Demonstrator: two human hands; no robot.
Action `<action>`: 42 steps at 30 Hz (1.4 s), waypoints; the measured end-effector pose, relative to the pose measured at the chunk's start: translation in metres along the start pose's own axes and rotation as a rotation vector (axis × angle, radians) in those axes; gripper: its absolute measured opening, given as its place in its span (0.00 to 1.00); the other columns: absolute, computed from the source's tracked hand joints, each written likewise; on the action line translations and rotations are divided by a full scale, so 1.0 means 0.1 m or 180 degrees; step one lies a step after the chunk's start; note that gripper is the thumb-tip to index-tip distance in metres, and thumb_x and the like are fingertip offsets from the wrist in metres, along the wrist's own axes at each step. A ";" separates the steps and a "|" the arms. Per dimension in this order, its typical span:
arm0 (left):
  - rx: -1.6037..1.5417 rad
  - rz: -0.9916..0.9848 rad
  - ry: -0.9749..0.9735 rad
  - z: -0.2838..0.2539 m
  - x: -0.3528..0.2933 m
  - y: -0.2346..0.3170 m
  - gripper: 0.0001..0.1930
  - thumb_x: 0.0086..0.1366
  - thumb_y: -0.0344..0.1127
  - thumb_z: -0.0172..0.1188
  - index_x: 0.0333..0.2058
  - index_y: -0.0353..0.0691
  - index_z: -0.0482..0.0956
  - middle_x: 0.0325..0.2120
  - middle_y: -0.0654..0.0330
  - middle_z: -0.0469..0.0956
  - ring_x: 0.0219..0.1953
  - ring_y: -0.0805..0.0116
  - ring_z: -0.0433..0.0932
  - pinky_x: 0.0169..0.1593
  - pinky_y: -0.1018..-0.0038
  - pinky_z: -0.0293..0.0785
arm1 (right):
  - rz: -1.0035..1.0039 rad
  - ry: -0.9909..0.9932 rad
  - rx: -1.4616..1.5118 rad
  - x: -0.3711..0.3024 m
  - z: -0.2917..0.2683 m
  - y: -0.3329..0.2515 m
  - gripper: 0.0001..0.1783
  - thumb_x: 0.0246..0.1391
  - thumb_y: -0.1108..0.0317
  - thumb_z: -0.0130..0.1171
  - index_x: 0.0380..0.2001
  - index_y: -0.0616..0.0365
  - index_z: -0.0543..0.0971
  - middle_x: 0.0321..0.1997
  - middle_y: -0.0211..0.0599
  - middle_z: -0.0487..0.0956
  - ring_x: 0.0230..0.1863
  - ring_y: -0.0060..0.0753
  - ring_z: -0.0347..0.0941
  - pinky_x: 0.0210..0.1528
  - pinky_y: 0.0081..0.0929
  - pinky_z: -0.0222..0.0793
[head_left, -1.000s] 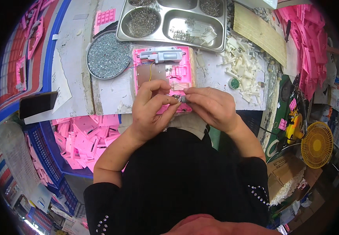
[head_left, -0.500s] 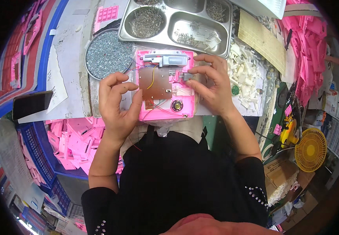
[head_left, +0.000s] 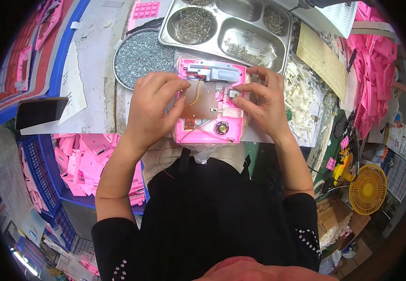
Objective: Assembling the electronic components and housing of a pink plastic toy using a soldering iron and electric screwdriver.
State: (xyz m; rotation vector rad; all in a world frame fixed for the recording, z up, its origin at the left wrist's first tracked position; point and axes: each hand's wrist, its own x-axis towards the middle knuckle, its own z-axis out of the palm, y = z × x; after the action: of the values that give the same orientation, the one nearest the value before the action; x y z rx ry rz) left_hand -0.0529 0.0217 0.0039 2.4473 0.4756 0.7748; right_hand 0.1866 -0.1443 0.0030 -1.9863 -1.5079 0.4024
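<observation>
A pink plastic casing [head_left: 192, 136] lies open on the bench before me, with a brown circuit board [head_left: 198, 105], thin coloured wires, a round speaker [head_left: 222, 128] and a long grey mechanism [head_left: 219, 74] along its far edge. My right hand [head_left: 265, 104] is at the casing's right side, its thumb and index finger closed about a small grey block [head_left: 234, 93]. Over the casing's left edge is my left hand [head_left: 156, 105], fingers bent, with a gap between thumb and index finger. Its index fingertip is by the wires at the board's upper left corner; nothing shows in its grasp.
A round tray of screws [head_left: 142, 58] and a steel compartment tray [head_left: 216, 49] of small metal parts stand beyond the casing. White plastic pieces [head_left: 301, 100] lie to the right. A phone [head_left: 40, 112] and a blue crate [head_left: 64, 187] of pink parts are at left, a yellow fan [head_left: 368, 189] at right.
My left hand has moved up and inward over the casing's left edge, toward the wires. My right hand stays at the grey block. The whole view has shifted slightly.
</observation>
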 end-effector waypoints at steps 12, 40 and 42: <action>0.0140 -0.0151 -0.0074 0.02 0.07 -0.21 0.09 0.59 0.28 0.69 0.39 0.38 0.83 0.35 0.57 0.81 0.40 0.55 0.80 0.44 0.63 0.72 | -0.1408 0.0384 -0.0570 0.38 -0.01 -0.49 0.14 0.41 0.71 0.74 0.35 0.51 0.85 0.54 0.37 0.79 0.58 0.52 0.69 0.57 0.44 0.69; -0.0788 0.0412 -0.0490 0.24 0.28 0.18 0.12 0.59 0.25 0.64 0.43 0.36 0.83 0.37 0.55 0.83 0.39 0.55 0.84 0.42 0.64 0.82 | -0.2086 0.0015 -0.0426 0.20 0.09 -0.26 0.12 0.38 0.66 0.67 0.31 0.50 0.85 0.34 0.23 0.81 0.44 0.33 0.76 0.48 0.37 0.68; -0.0384 0.0564 -0.0684 0.19 0.29 0.15 0.13 0.57 0.27 0.65 0.42 0.37 0.84 0.37 0.56 0.83 0.39 0.55 0.84 0.41 0.64 0.82 | -0.2094 -0.0064 -0.0410 0.22 0.06 -0.25 0.11 0.38 0.66 0.67 0.30 0.51 0.85 0.33 0.23 0.81 0.44 0.33 0.76 0.49 0.37 0.69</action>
State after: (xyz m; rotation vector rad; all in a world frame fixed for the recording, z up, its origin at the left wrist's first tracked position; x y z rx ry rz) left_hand -0.0159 0.0162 0.0115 2.4454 0.1286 0.5821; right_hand 0.1710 -0.1172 0.0169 -1.4510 -2.1205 0.0456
